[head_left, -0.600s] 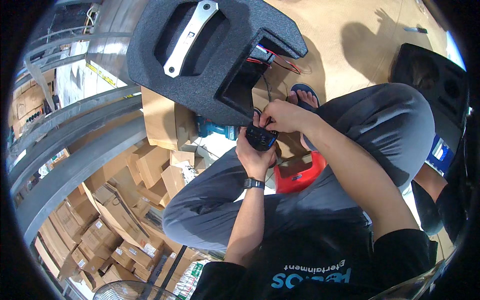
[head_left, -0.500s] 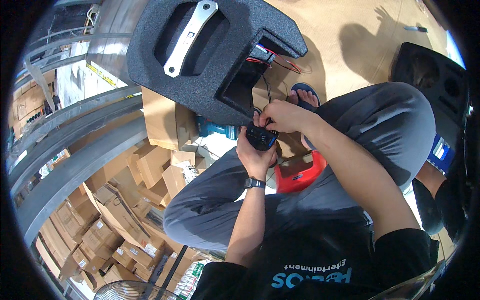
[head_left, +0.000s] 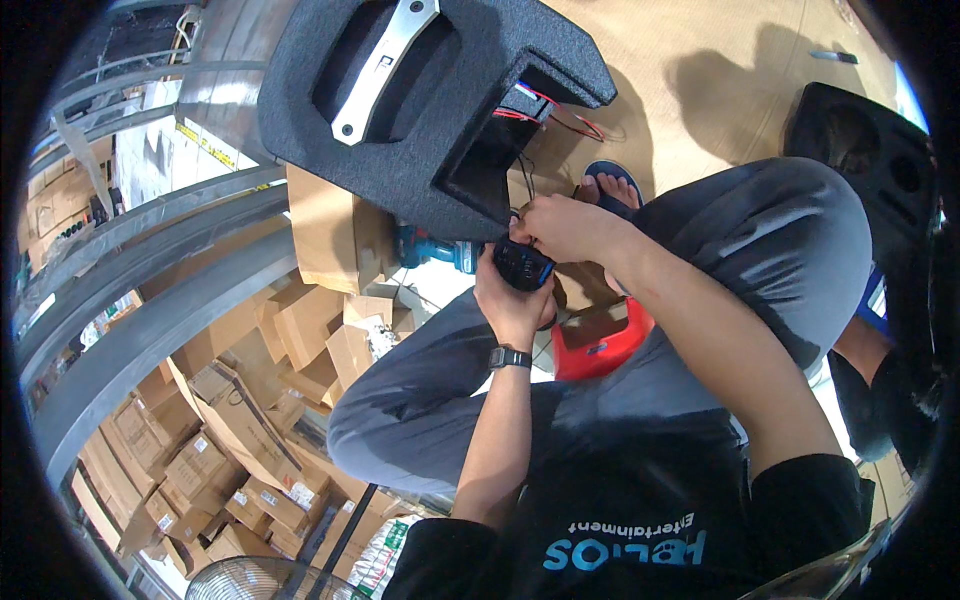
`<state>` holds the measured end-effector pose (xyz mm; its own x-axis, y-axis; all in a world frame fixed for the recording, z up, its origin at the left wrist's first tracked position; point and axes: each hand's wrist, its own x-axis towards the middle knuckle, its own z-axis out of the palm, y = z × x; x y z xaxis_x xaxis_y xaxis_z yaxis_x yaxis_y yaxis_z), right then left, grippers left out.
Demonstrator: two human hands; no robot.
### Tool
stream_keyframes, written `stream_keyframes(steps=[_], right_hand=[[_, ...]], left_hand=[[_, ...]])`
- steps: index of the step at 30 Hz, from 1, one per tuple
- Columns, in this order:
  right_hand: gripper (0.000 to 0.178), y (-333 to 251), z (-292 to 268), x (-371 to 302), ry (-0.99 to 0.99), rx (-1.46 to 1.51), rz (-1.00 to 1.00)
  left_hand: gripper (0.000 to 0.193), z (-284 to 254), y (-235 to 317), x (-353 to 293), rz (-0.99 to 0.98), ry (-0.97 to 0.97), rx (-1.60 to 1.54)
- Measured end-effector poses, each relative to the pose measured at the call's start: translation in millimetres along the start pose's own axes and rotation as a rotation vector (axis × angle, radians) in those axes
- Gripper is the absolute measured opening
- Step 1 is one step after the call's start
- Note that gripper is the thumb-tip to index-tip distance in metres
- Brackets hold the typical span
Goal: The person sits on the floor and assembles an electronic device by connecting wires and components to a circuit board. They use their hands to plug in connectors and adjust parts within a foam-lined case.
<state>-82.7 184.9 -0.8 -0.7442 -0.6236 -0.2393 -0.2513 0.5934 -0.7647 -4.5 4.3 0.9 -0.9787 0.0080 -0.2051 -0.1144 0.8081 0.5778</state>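
My left hand [head_left: 508,305] is wrapped round a small black control panel [head_left: 523,266] with knobs and a blue edge. At the panel's far edge, the fingers of my right hand [head_left: 572,228] are pinched together beside a thin dark wire [head_left: 528,178]; what lies between the fingertips is hidden. The wire runs up to the rectangular opening of a black textured speaker cabinet [head_left: 480,50]. Red wires [head_left: 568,113] stick out of that opening. A silver handle [head_left: 384,68] crosses the cabinet's recess.
A cardboard box [head_left: 325,230] stands under the cabinet, next to a teal power tool [head_left: 437,250]. A red plastic piece [head_left: 603,352] lies between my legs. Cartons [head_left: 190,460] and grey metal rails [head_left: 150,330] fill the left. Another black cabinet [head_left: 850,150] and a marker [head_left: 834,57] lie right.
The control panel has tilted and shifted slightly away from me in my left hand. My right hand's fingers have drawn in to its far edge.
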Motion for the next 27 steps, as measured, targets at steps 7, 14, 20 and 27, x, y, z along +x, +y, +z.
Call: stream_keyframes(steps=[7, 14, 20, 27], right_hand=[[0.020, -4.3, -7.9, 3.6, -0.042, 0.018, 0.083], [0.021, 0.0, -12.0, 4.3, -0.069, 0.002, 0.150], [0.023, 16.1, -16.4, -7.3, -0.038, 0.212, 0.158], [0.027, 23.4, -12.0, -2.9, -0.079, 0.320, 0.170]], left_hand=[[0.092, -0.5, 3.1, 2.0, 0.085, 0.030, 0.027], [0.091, -8.2, 9.9, 5.7, 0.139, -0.023, 0.033], [0.091, -3.0, 8.6, 9.5, 0.144, -0.067, 0.063], [0.092, -4.5, 7.3, 8.2, 0.157, -0.063, 0.106]])
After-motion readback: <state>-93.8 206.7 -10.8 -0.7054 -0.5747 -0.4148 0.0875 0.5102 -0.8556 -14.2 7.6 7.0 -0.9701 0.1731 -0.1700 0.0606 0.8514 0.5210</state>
